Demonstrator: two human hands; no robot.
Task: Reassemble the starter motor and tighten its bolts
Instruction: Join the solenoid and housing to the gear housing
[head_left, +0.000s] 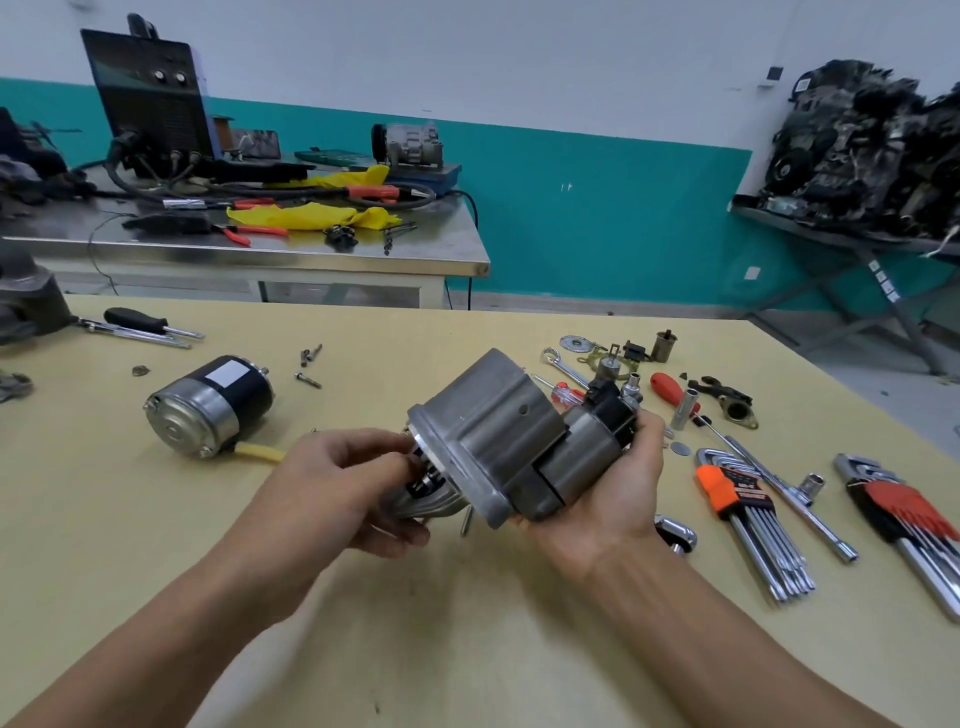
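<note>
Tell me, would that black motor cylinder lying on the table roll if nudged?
Probably: the black motor cylinder lies on its round side, so a sideways nudge could roll it, though its yellow lead may check it. Looking metal, it likely feels heavy for its size.

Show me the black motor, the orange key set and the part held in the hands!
black motor (244, 401): head view, on its black side.
orange key set (719, 486): head view, on its orange holder.
starter housing (493, 421): head view, on its grey casing.
</note>
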